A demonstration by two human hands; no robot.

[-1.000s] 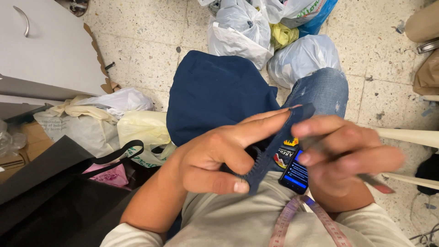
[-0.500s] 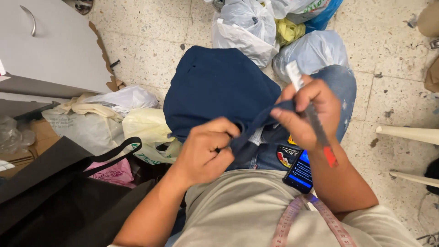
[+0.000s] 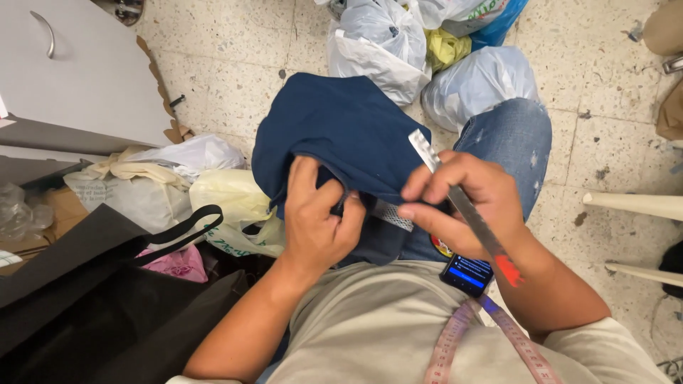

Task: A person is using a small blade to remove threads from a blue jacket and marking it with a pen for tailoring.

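Two hands working the edge of a dark blue cloth on the lap

The left hand is clenched on a fold of the dark blue cloth, which lies draped over the knee in blue jeans; the right hand pinches the same edge with its fingertips while gripping a thin metal ruler with a red end, slanted across the palm; a phone rests on the lap below; a pink measuring tape hangs over the beige shirt; plastic bags lie on the speckled floor.

A speckled tile floor carries filled plastic bags and cardboard scraps.
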